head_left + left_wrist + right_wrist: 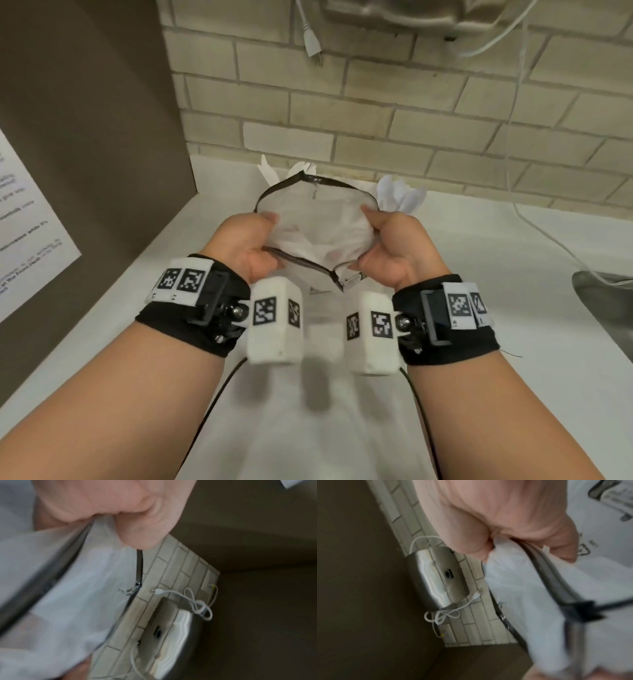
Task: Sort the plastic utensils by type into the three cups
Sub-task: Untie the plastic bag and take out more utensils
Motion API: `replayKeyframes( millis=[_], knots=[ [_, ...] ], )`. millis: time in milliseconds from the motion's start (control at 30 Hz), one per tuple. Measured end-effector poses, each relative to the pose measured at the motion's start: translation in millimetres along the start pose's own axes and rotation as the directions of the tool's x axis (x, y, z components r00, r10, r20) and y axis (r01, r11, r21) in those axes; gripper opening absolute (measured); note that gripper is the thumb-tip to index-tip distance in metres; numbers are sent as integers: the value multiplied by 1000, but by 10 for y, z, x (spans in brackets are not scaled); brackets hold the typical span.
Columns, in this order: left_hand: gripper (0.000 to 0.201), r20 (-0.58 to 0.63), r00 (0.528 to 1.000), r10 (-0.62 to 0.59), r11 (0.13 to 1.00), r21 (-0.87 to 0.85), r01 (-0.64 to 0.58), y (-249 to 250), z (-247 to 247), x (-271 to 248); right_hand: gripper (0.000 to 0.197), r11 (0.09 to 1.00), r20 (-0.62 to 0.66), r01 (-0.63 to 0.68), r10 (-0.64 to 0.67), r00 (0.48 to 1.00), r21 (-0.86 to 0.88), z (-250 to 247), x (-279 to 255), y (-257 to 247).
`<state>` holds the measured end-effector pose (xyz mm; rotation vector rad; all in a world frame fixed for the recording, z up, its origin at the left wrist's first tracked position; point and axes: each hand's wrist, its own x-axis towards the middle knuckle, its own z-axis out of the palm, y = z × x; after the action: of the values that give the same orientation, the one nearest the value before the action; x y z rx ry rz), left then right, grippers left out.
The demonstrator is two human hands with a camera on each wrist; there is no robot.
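I hold a translucent white zip bag point(318, 222) with a black zipper rim, its mouth pulled wide, above the white counter point(479, 246). My left hand point(253, 240) grips the bag's left edge and my right hand point(394, 240) grips its right edge. The left wrist view shows my left hand point(120, 507) pinching the bag point(77, 588); the right wrist view shows my right hand point(505, 513) pinching the bag point(522, 588). Behind the bag, white plastic knives point(269, 171), forks point(303, 168) and spoons point(402, 195) stick up by the wall. The cups are hidden by the bag.
A brick wall point(376, 113) backs the counter. A metal wall unit point(433, 577) hangs on it with a loose white cord and plug point(311, 41). A brown partition point(85, 137) bearing a printed sheet point(24, 222) stands left. A metal sink point(603, 301) lies right.
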<state>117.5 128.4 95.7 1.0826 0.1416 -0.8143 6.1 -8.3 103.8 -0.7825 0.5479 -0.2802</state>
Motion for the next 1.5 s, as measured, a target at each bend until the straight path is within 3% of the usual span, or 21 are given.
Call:
replayKeyframes(
  millis=[133,233,333,433,500,533,567,600,633,667,700,767,833,900,967,1033,1133,1233,1367,1433,1500],
  knots=[
    [30,80,997,-18,991,-130,29,90,-67,37,29,880,-68,-34,2,998,-473,-100,17,125],
    [34,154,987,-44,975,-210,76,23,-110,16,28,964,-98,-111,89,991,-243,-193,67,200],
    [41,155,982,-109,984,-123,128,-148,-184,89,39,968,14,-246,246,969,57,-222,111,179],
    [28,-14,996,-93,993,77,93,-277,-241,200,45,943,-7,-334,334,943,-2,-198,148,229],
    [41,-121,987,109,927,371,-57,-308,-276,251,43,942,-76,-327,321,944,-74,-195,171,291],
    [53,-82,951,297,750,637,-179,-301,-292,261,38,944,-95,-308,298,950,-115,-193,185,319],
    [68,92,891,445,425,854,-300,-288,-315,269,34,947,-104,-280,266,958,-154,-197,197,348],
    [78,323,833,449,34,926,-377,-273,-305,229,33,947,-98,-262,247,964,-188,-185,197,366],
    [83,473,822,316,-250,878,-409,-261,-285,212,33,942,-93,-245,230,969,-228,-165,193,372],
    [79,527,835,157,-390,810,-438,-249,-267,206,33,936,-85,-231,216,973,-266,-159,191,371],
    [65,534,844,43,-404,782,-474,-248,-268,230,32,930,-87,-213,196,977,-301,-158,190,366],
    [18,527,849,16,-257,823,-506,-242,-269,290,32,897,-120,-152,112,986,-415,-154,183,357],
    [18,482,861,159,-187,872,-453,-236,-256,361,57,770,-124,-54,-32,992,-636,-189,166,367],
    [22,418,849,323,-159,908,-386,-222,-221,370,88,528,-61,9,-116,991,-849,-222,128,394],
    [24,357,818,451,-29,922,-386,-231,-229,396,89,414,-37,20,-129,991,-910,-244,105,431],
    [23,280,834,475,182,896,-404,-252,-237,413,69,509,-70,17,-152,986,-861,-268,122,442],
    [25,215,905,366,535,747,-394,-292,-283,444,53,845,-190,-29,-86,978,-534,-260,154,415],
    [42,305,928,214,735,575,-359,-286,-370,449,43,938,-216,-23,-55,975,-345,-268,176,397],
    [33,458,856,240,811,390,-436,-277,-491,468,47,941,-17,97,-108,994,-325,-311,162,425],
    [38,405,876,262,750,486,-449,-284,-518,507,48,945,101,151,-126,987,-291,-322,130,424],
    [33,300,892,337,612,650,-450,-278,-509,536,37,908,157,175,-123,980,-381,-312,71,424]
  ],
)
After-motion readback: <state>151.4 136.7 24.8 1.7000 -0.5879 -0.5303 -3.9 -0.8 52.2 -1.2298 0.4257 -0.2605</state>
